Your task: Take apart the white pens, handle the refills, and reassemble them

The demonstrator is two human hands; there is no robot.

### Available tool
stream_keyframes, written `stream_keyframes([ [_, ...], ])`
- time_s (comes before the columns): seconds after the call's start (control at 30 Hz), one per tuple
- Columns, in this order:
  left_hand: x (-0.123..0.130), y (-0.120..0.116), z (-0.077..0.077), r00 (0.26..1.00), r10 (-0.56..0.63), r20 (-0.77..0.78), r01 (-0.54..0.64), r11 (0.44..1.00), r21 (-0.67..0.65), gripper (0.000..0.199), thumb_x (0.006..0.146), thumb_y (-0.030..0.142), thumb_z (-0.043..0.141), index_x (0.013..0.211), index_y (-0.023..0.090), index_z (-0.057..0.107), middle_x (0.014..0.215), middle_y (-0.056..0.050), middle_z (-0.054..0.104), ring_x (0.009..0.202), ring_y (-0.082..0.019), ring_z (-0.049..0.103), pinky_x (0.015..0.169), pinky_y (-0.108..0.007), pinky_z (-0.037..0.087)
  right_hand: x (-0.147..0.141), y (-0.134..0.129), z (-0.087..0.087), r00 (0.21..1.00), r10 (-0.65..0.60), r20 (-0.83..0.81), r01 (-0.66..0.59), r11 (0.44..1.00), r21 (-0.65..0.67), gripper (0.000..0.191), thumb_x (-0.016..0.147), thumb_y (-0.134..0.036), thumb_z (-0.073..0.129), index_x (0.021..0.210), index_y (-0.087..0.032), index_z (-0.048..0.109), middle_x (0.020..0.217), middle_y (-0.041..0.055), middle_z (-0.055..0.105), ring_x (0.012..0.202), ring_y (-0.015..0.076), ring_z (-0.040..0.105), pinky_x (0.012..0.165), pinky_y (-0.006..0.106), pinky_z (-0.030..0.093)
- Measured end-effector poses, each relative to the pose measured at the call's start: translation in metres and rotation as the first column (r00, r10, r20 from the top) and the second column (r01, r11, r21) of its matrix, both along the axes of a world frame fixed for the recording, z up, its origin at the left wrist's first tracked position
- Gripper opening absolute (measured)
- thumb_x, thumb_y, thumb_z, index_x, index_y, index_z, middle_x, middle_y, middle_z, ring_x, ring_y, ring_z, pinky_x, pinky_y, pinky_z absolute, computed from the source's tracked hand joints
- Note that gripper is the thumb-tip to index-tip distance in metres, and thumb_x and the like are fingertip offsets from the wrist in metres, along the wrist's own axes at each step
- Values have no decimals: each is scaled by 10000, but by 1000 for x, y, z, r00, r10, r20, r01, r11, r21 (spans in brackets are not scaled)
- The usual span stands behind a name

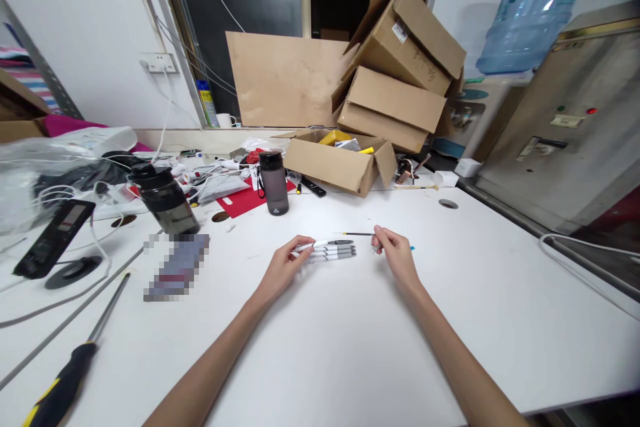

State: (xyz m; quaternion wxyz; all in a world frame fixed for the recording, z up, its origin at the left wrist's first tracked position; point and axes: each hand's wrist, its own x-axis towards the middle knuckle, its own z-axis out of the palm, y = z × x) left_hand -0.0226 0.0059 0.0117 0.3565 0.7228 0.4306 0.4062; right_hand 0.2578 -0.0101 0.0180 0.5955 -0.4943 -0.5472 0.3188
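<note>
Several white pens with grey grips (336,253) lie side by side on the white table (330,347), their tips to the right. My left hand (290,260) is closed at their left ends, thumb and fingers pinching the top pen. To the right, my right hand (393,250) pinches a thin dark pen refill (357,234) that points left, a little above the level of the pens. A small pale piece shows under the right fingers, too small to name. A bit of blue (413,249) shows just right of that hand.
A dark bottle (273,183) and an open cardboard box (335,163) stand beyond the hands. Another bottle (165,200) and a blurred-out item (177,267) are at the left. A large screwdriver (65,373) lies front left. Cables clutter the back left.
</note>
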Motion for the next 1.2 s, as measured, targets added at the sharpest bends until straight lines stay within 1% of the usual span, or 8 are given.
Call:
stream_keyframes([
  [0.13, 0, 0, 1, 1000, 2, -7, -2, 1000, 3, 308, 968, 464, 556, 1110, 233, 702, 1059, -17, 722, 718, -159, 562, 674, -265, 436, -1, -1, 2, 1000, -20, 16, 19, 1000, 17, 431, 886, -589, 620, 676, -213, 612, 721, 31, 610, 683, 190, 536, 697, 316, 450],
  [0.27, 0, 0, 1, 1000, -6, -1, 6, 1000, 13, 309, 974, 454, 555, 1116, 221, 702, 1094, -32, 716, 801, -179, 588, 703, -265, 442, -2, 0, 1, 999, -42, 14, 41, 998, 37, 379, 853, -580, 664, 794, -206, 670, 790, 38, 641, 747, 203, 575, 746, 324, 472],
  [0.33, 0, 1, 1, 1000, -14, 0, 14, 1000, 8, 308, 976, 453, 557, 1124, 221, 697, 1098, -30, 712, 801, -175, 587, 701, -263, 441, -2, 2, -1, 999, -53, 11, 52, 998, 44, 367, 841, -570, 682, 835, -203, 683, 835, 47, 659, 775, 209, 590, 771, 332, 478],
  [0.5, 0, 0, 0, 1000, -11, 0, 11, 1000, -12, 303, 972, 451, 564, 1132, 230, 695, 1099, -20, 709, 716, -148, 551, 668, -263, 437, -2, 3, -4, 998, -59, 3, 59, 997, 50, 353, 821, -546, 710, 909, -205, 712, 970, 78, 705, 856, 231, 621, 831, 361, 490],
  [0.63, 0, -1, 2, 1000, -7, 3, 7, 1000, 0, 293, 970, 445, 564, 1117, 231, 700, 1090, -17, 711, 755, -156, 567, 687, -260, 438, -2, 2, -4, 998, -56, 8, 56, 998, 43, 350, 819, -536, 718, 935, -206, 718, 1010, 84, 717, 868, 235, 628, 839, 371, 499],
  [0.97, 0, -2, 4, 1000, 10, 3, -10, 1000, -5, 326, 975, 473, 543, 1113, 219, 694, 1109, -33, 704, 731, -161, 558, 686, -270, 432, -2, 1, -3, 1000, -24, 3, 23, 999, 30, 317, 824, -512, 727, 908, -207, 714, 963, 62, 697, 832, 213, 606, 811, 341, 471],
  [1.13, 0, -2, 3, 1000, 15, 2, -15, 1000, -3, 322, 977, 470, 540, 1118, 223, 691, 1109, -28, 703, 706, -151, 541, 669, -270, 423, -3, 0, 0, 1000, 17, 12, -17, 1000, 14, 344, 857, -533, 682, 760, -203, 660, 757, 23, 610, 736, 191, 551, 736, 315, 434],
  [1.2, 0, -2, 4, 1000, 9, 4, -9, 1000, 2, 326, 980, 472, 533, 1114, 221, 691, 1107, -31, 703, 725, -157, 550, 673, -271, 426, -4, -1, 1, 1000, 23, 18, -23, 1000, 3, 373, 869, -544, 662, 714, -205, 634, 724, 18, 588, 710, 185, 530, 717, 311, 426],
])
